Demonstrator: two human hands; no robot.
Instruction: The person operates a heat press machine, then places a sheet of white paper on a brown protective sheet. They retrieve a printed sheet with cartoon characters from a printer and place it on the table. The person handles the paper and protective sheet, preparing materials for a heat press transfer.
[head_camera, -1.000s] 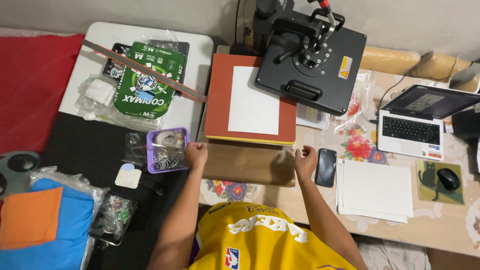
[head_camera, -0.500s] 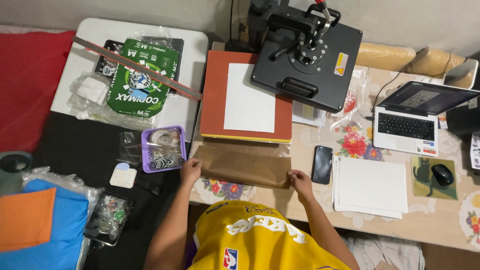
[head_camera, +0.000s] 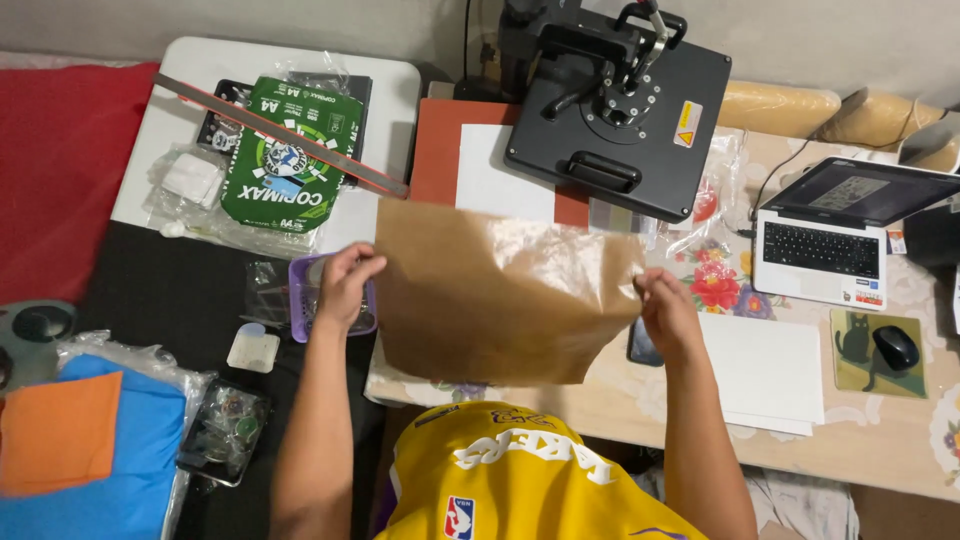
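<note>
A person in a yellow jersey holds a brown sheet of paper (head_camera: 500, 295) up over the counter (head_camera: 880, 420), just in front of the black heat press (head_camera: 625, 105). The left hand (head_camera: 345, 285) has its fingers clamped on the sheet's left edge, above a purple basket (head_camera: 303, 300). The right hand (head_camera: 665, 310) pinches the right edge, beside a dark phone (head_camera: 640, 348). Right of the press sits an open laptop (head_camera: 825, 250).
</note>
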